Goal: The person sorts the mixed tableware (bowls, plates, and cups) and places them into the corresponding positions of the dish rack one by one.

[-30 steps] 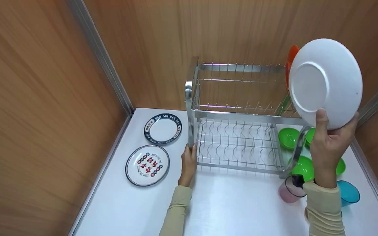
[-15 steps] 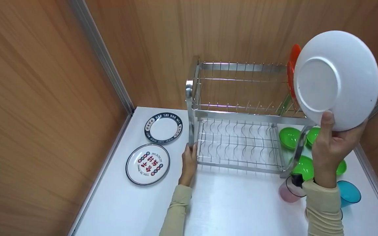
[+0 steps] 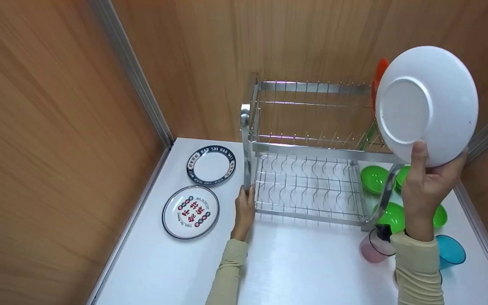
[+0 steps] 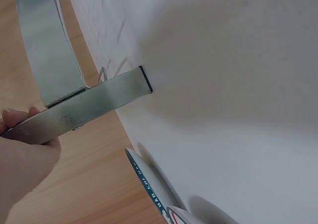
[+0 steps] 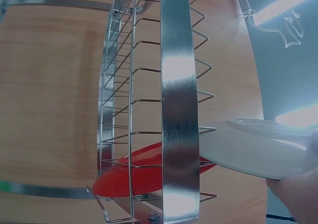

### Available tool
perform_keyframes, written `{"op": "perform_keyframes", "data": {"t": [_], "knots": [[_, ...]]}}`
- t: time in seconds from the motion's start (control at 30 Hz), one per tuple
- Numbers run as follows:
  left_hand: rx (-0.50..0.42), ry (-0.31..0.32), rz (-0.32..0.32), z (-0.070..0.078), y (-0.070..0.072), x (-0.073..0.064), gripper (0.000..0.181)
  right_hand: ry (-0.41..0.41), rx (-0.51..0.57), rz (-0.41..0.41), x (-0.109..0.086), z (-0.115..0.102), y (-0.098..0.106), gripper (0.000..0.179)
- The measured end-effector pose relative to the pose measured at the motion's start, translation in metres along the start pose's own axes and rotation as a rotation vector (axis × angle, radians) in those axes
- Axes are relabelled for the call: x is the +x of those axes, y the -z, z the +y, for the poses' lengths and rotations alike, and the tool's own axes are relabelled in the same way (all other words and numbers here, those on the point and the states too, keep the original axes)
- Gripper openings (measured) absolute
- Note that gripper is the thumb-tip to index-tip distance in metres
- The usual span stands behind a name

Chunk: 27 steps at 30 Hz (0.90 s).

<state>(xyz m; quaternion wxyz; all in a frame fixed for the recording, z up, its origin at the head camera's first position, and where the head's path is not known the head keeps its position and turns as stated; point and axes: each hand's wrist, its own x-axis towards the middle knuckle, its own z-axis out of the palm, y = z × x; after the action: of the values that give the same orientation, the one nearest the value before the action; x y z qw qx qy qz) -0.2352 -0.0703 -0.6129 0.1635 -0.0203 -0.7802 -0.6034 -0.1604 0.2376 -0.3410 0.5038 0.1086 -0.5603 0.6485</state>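
A two-tier metal dish rack (image 3: pixel 311 149) stands against the back wall. My left hand (image 3: pixel 243 214) grips its left upright low down; in the left wrist view, fingers and thumb wrap the flat metal bar (image 4: pixel 99 102). Raised at the rack's upper right is a white plate (image 3: pixel 449 106), its underside facing me. My right hand (image 3: pixel 428 190) pinches the plate's lower edge, thumb on the underside and fingers behind. A red plate (image 5: pixel 131 177) stands in the upper tier, partly hidden behind the white one in the head view. The white plate's edge overlaps the rack's front bar in the right wrist view.
Two patterned plates, one blue-rimmed (image 3: pixel 191 169) and one with red characters (image 3: pixel 189 228), lie left of the rack. Several green bowls (image 3: pixel 373 178), a pink pitcher (image 3: pixel 371 250) and a blue cup (image 3: pixel 451 250) stand at right. Wooden walls enclose the table.
The white plate and my right hand shifted right and upward, then came back slightly left and down. My left hand has stayed on the upright.
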Motion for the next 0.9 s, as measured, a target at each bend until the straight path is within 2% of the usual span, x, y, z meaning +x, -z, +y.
{"op": "perform_keyframes", "data": {"t": [0.2, 0.5, 0.9], "knots": [[0.002, 0.0, 0.009, 0.0, 0.0, 0.0, 0.024, -0.022, -0.04, -0.013, 0.003, 0.0, 0.001, 0.049], [0.01, -0.025, 0.017, 0.001, 0.001, 0.002, 0.021, -0.024, -0.018, -0.032, 0.012, -0.002, 0.001, 0.049], [-0.005, 0.003, -0.015, -0.002, 0.0, -0.001, 0.023, -0.026, -0.163, -0.086, 0.022, 0.006, -0.003, 0.051]]}}
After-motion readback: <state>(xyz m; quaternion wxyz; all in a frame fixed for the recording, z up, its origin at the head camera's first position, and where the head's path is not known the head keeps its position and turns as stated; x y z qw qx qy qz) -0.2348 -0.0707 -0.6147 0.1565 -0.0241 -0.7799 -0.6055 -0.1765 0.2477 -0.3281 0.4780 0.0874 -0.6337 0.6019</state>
